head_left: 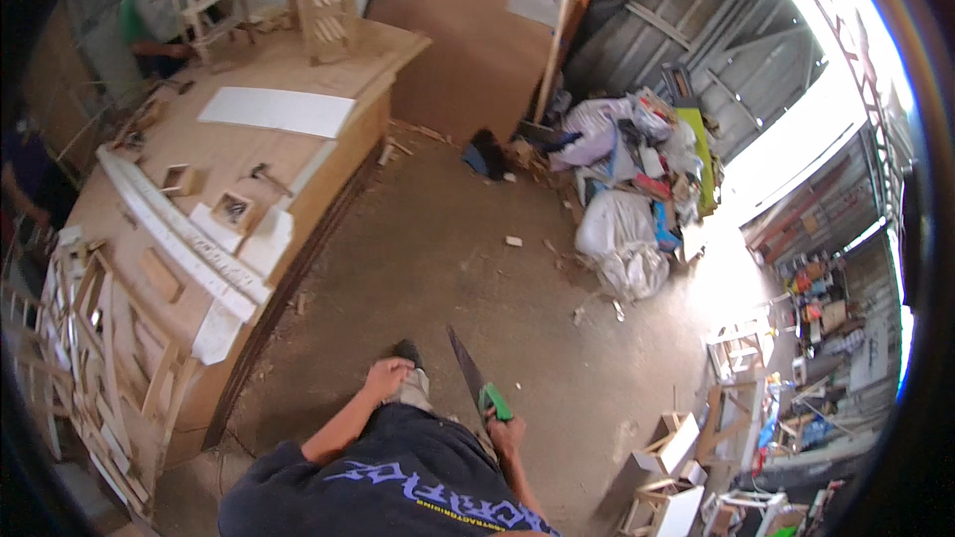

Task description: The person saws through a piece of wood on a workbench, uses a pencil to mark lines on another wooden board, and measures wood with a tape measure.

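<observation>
My right hand [504, 430] grips the green handle of a handsaw [468, 366], its dark blade pointing forward over the floor. My left hand [388, 376] is at my left leg, beside the dark shoe, with curled fingers; what they hold, if anything, is hidden. To the left stands a large wooden worktable [264, 89], bearing a white board [274, 111], a hammer [267, 177], small wooden boxes [234, 211] and long white-painted strips [179, 229].
A co-worker [149, 45] is at the table's far side, another [28, 189] at far left. Wood offcuts [109, 358] pile at lower left. Bags and refuse [622, 239] heap ahead, near a leaning brown board [458, 40]. Wooden furniture pieces [667, 443] stand at right on concrete floor [428, 239].
</observation>
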### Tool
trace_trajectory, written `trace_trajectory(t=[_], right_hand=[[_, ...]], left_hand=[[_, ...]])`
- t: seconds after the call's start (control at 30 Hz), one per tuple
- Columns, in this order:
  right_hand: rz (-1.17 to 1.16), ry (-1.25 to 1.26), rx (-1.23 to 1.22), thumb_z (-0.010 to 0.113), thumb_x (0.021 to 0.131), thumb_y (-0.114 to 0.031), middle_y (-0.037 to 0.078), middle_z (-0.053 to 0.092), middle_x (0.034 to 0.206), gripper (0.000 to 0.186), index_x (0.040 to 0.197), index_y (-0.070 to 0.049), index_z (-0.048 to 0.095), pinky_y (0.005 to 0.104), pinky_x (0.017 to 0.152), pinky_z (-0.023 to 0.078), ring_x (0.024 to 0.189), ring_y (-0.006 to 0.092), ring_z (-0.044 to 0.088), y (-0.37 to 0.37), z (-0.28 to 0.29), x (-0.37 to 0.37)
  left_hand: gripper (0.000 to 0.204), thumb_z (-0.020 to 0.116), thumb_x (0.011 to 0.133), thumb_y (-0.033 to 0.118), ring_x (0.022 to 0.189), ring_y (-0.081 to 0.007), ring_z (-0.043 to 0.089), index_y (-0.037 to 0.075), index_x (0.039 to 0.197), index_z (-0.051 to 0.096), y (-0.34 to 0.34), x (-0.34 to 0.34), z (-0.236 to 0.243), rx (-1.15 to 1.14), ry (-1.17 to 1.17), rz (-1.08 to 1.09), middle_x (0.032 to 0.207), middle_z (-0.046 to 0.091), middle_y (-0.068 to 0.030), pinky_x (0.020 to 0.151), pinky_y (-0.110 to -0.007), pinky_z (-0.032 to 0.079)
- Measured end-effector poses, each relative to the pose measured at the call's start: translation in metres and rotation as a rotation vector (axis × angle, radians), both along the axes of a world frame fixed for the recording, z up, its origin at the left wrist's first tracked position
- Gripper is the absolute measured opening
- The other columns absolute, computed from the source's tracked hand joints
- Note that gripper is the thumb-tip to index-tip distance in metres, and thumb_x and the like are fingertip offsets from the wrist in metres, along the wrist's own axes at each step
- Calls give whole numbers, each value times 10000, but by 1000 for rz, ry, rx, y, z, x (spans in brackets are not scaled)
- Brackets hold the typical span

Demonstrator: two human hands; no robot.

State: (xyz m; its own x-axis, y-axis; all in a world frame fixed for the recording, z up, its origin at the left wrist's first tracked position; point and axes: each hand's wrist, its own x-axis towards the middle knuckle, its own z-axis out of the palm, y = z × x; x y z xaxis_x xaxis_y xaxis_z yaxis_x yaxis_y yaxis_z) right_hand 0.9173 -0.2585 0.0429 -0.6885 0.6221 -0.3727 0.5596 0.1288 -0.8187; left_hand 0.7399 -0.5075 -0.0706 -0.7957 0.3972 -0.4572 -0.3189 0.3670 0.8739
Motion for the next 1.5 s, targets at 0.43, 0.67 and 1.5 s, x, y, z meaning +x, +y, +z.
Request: trace_trajectory(t=[0.43, 0.67, 1.5], right_hand=[[-132, 429, -382, 503, 738, 125, 183, 730, 920, 250, 920, 5, 627, 290, 558, 522, 626, 162, 644, 175, -12, -264], [278, 73, -174, 650, 824, -29, 116, 751, 841, 83, 901, 4, 657, 298, 517, 494, 578, 122, 629, 309, -42, -456], [237, 221, -694, 629, 901, -42, -4, 471, 630, 91, 984, -43, 592, 305, 467, 361, 507, 126, 458, 413, 49, -1063]], left_hand=[[348, 664, 941, 311, 956, -303, 711, 99, 1215, 694, 231, -272, 88, 36, 262, -348, 1054, 736, -159, 850, -390, 551], [396, 666, 938, 365, 1008, -346, 713, 60, 1186, 704, 175, -353, 66, -355, 162, -188, 1080, 737, -166, 886, -425, 558], [329, 726, 850, 113, 968, -385, 695, 40, 1169, 691, 329, -1024, 76, -282, 667, 481, 992, 713, -179, 864, -422, 556]])
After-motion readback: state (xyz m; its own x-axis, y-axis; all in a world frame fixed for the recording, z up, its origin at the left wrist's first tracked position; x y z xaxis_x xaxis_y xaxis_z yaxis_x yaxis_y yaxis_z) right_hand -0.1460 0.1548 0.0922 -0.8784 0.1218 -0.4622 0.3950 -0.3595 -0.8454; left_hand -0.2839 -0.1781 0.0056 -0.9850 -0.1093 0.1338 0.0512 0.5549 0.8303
